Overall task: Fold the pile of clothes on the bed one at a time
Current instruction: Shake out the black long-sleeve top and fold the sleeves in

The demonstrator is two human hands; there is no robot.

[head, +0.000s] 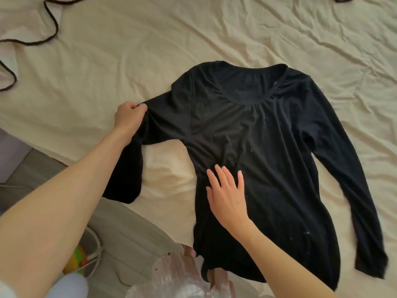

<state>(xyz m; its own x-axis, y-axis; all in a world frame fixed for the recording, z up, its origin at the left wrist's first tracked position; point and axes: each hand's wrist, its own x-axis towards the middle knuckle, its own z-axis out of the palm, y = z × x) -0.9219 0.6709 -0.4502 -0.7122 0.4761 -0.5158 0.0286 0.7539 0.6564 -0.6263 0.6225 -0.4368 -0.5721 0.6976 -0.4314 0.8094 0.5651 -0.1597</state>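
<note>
The black long-sleeved top (pixel 257 147) is lying face up on the bed (pixel 150 61), its length running away from the person. The left hand (pixel 129 117) is pinching the sleeve just beside the shoulder, while the right hand (pixel 227 194), fingers spread, is pressing flat on the waist.

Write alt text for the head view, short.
A black long-sleeved top lies face-up on a cream bedsheet; the left hand grips its sleeve while the right hand rests flat on the torso. A pale dark-trimmed garment lies at upper left.
</note>
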